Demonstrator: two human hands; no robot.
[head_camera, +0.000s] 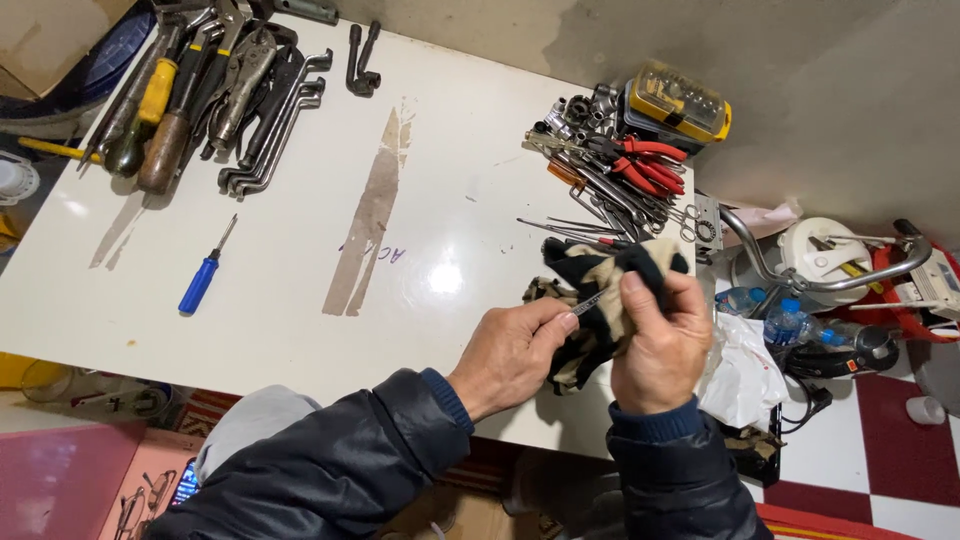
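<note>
i see my left hand (510, 355) pinching a thin metal tool (588, 303) between thumb and fingers, and my right hand (660, 345) closed on a black and tan cloth (600, 300) wrapped about that tool, both at the table (300, 200) edge near five o'clock. at one o'clock of the grip lie red-handled pliers (650, 165) and a yellow bit case (680, 100); at nine o'clock a blue screwdriver (200, 282); at eleven o'clock a heap of wrenches (270, 110)

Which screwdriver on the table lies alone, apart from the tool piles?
The blue-handled screwdriver. It lies by itself on the bare white table; the others sit in the far-left pile.
</note>
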